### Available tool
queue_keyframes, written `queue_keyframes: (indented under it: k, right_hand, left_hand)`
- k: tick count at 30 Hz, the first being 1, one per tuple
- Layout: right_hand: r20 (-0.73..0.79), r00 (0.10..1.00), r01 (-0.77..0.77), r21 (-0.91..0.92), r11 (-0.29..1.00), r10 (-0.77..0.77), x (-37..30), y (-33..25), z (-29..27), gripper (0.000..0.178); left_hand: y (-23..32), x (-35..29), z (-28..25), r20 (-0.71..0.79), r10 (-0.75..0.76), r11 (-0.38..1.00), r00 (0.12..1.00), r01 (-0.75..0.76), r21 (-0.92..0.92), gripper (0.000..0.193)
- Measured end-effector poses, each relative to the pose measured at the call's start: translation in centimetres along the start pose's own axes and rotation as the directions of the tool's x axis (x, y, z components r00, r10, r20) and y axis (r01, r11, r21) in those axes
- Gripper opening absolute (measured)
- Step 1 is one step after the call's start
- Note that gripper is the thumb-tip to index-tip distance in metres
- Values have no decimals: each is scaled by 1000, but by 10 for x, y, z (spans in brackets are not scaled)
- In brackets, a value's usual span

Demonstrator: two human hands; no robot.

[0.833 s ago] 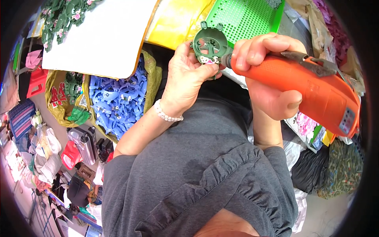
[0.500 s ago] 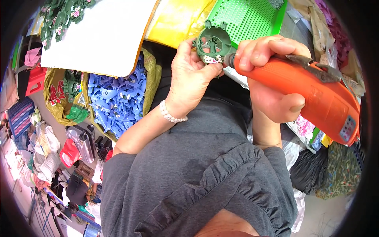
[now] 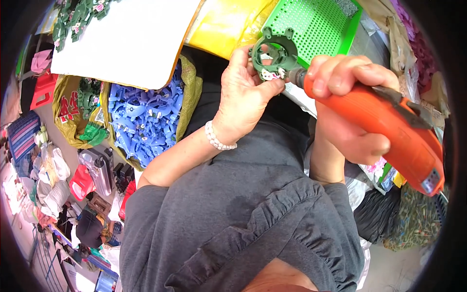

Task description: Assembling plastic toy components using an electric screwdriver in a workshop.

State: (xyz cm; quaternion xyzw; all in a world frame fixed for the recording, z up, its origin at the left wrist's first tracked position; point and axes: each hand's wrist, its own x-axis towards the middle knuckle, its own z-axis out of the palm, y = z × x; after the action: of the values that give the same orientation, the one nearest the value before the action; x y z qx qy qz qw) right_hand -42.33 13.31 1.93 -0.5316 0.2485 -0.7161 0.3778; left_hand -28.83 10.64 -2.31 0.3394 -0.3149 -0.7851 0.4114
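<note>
My left hand (image 3: 247, 92), with a white beaded bracelet on its wrist, pinches a dark green round plastic part (image 3: 290, 54) between thumb and fingers. The part is ring-shaped with small lugs at its top, and a small white-and-pink figure (image 3: 273, 74) sits on its lower edge. My right hand (image 3: 351, 104) is wrapped round an orange power screwdriver (image 3: 384, 124). Its dark nose meets the part's lower right side, beside the figure. The bit's tip is hidden there.
A white board (image 3: 121, 44) with green parts (image 3: 78, 22) lies at upper left. Below it, a yellow sack (image 3: 193, 90) holds many blue plastic parts (image 3: 146, 121). A green perforated tray (image 3: 311, 27) and yellow plastic sheeting (image 3: 221, 24) lie ahead. Black bags (image 3: 374, 211) stand at right.
Both hands, with the green part and the screwdriver, have shifted slightly to the right. The green part has turned a little, and the screwdriver's rear end sits lower.
</note>
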Motion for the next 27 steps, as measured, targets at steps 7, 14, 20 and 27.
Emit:
queue_keyframes:
  k: [7,14,20,27]
  right_hand:
    - [128,992,-10,74,997,1,13,-24,-15,77]
    - [102,995,-20,101,995,10,10,-17,-21,82]
    - [114,990,-90,17,996,88,16,-23,-19,86]
    - [12,998,-65,52,996,65,25,-5,-44,81]
  left_hand:
    - [8,-1,-11,75,-136,988,988,141,-56,45]
    - [5,2,-18,157,-250,951,956,272,-145,32]
    - [5,4,-20,216,-306,915,927,349,-204,29]
    - [19,6,-20,86,-314,946,945,320,-57,41]
